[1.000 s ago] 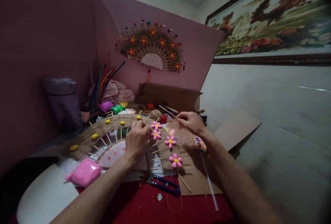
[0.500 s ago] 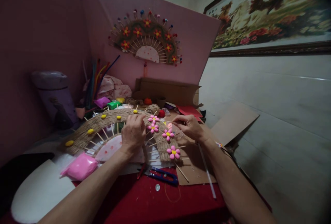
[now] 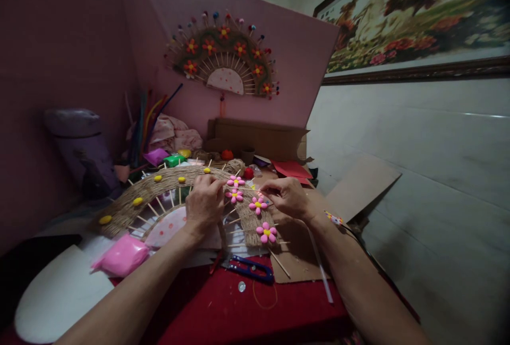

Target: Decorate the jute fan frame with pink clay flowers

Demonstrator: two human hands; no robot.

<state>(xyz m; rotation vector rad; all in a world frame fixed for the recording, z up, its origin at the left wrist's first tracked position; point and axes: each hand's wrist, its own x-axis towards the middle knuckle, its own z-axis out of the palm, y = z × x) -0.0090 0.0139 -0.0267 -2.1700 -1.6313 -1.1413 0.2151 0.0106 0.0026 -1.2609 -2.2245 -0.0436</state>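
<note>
A fan-shaped piece woven from jute twine over thin wooden sticks [image 3: 253, 233] lies in front of me. Several pink clay flowers with yellow centres, such as this flower [image 3: 266, 232], sit on its right part; yellow clay dots [image 3: 137, 201] run along its left part. My left hand [image 3: 205, 201] is closed over the fan's upper middle, fingertips pinched beside the topmost pink flower [image 3: 235, 181]; what they hold is hidden. My right hand [image 3: 289, 196] pinches a thin pale stick [image 3: 250, 189], which points left between the two upper flowers.
Blue thread snips [image 3: 251, 269] lie on the red cloth [image 3: 223, 313] near the front. A pink clay packet [image 3: 121, 256] rests at left, and a clear stick [image 3: 321, 268] lies on cardboard at right. A finished fan [image 3: 225, 63] hangs on the pink board behind.
My right hand has shifted slightly left, and the stick has come a little lower, below the topmost flower. My left hand stays pinched at nearly the same spot.
</note>
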